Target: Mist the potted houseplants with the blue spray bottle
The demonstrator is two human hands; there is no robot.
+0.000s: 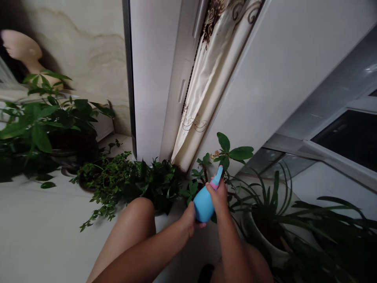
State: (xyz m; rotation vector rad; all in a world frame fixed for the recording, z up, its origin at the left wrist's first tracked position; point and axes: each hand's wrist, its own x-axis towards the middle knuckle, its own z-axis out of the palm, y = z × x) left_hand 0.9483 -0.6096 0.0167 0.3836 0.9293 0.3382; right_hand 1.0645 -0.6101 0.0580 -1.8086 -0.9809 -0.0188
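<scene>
Between my hands is a blue spray bottle (204, 205) with a pink collar, tilted so its nozzle points up and away toward a broad-leaved plant (240, 153). My left hand (190, 222) cups the lower body of the bottle, its fingers curled under the base. Around the neck, just below the nozzle, my right hand (219, 194) is closed. The nozzle end is close to the plant's lower leaves in the view; whether it touches them I cannot tell. No spray is visible.
A bushy small-leaved plant (110, 177) and a dark-leaved plant (157, 181) stand at the left. Farther left is a large potted plant (43, 125) near a mannequin head (22, 47). At right, a long-leaved plant fills a pale pot (253, 225). A patterned curtain (203, 98) hangs ahead.
</scene>
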